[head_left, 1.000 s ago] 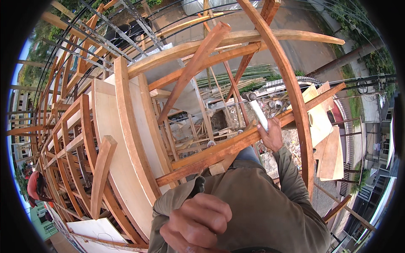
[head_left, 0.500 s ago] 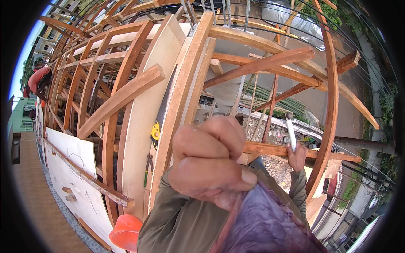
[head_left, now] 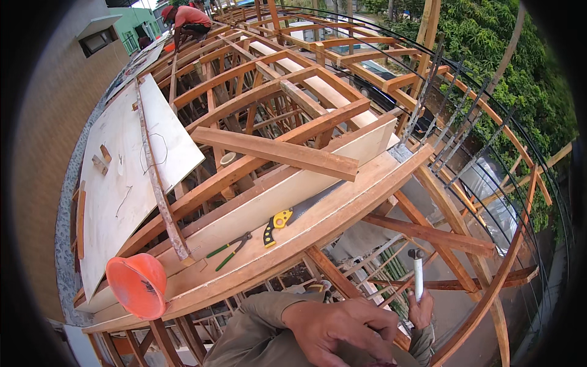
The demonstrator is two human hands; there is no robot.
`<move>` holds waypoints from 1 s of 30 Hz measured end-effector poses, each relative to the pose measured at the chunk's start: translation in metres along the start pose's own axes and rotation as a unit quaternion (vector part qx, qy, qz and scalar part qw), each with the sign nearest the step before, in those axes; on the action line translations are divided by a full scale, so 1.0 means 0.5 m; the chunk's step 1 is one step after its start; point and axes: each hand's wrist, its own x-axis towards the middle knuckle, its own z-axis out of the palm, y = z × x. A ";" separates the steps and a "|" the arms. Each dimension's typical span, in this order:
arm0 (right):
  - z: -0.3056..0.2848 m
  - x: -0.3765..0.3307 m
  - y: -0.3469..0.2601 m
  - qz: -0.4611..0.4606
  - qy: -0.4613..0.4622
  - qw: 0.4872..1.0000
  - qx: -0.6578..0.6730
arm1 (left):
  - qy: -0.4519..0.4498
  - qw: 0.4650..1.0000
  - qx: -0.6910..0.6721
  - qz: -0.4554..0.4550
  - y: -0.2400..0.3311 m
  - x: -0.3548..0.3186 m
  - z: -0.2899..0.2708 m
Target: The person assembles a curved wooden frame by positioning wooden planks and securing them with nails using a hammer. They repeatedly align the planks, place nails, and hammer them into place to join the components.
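Note:
My right hand [head_left: 420, 307] is closed around the pale handle of a hammer [head_left: 418, 275], whose dark head points up. In front of my body, my left hand [head_left: 342, 330] is closed with its fingers curled. A trace of purple cloth [head_left: 382, 364] shows under its fingertips at the lower edge; most of the cloth is out of view. On the long wooden plank [head_left: 361, 196] ahead lie green-handled pincers [head_left: 229, 251] and a handsaw [head_left: 282, 219] with a yellow and black handle. Neither hand touches these tools.
An orange plastic container [head_left: 137, 285] sits at the plank's left end. A loose timber [head_left: 275, 151] lies across the framing. Plywood [head_left: 122, 189] covers the left side. Steel bars [head_left: 449, 140] rise at right, near crossed beams. A person in red [head_left: 189, 24] crouches far off.
The view has swung, bringing more of the plank and roof framing into sight. My left hand and the purple cloth now appear lower, with the cloth mostly out of frame. My right hand still holds the hammer.

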 end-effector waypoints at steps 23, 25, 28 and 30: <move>0.232 0.304 -0.699 -0.423 -0.335 0.828 -0.154 | 0.189 0.941 0.267 0.083 0.242 -0.129 -0.029; 0.284 0.295 -0.747 -0.462 -0.368 0.776 -0.218 | 0.276 0.840 0.429 0.185 0.284 -0.116 0.018; 0.385 0.281 -0.770 -0.487 -0.394 0.733 -0.264 | 0.213 0.800 0.463 0.317 0.293 -0.095 -0.014; 0.442 0.266 -0.794 -0.484 -0.440 0.695 -0.296 | 0.204 0.793 0.463 0.340 0.298 -0.097 -0.026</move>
